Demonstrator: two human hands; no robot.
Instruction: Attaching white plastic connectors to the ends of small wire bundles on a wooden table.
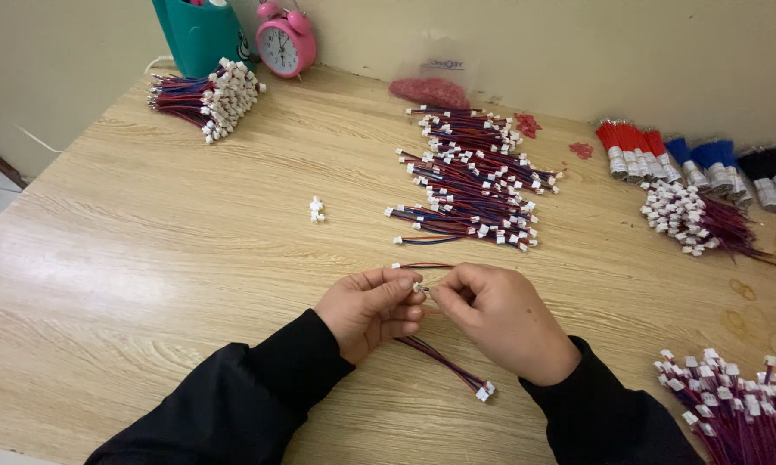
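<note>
Two hands meeting low over the worktop (147, 258): left hand (372, 308) and right hand (500, 319) both pinched on a small white connector (420, 287), its red-and-blue wire lead (444, 363) trailing beneath toward the near edge. Beyond, a loose heap of finished leads (474, 181).

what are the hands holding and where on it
Both hands, left hand and right hand, pinch a thin red-and-blue wire lead at its small white plastic connector end; the wire's other end trails below.
</note>
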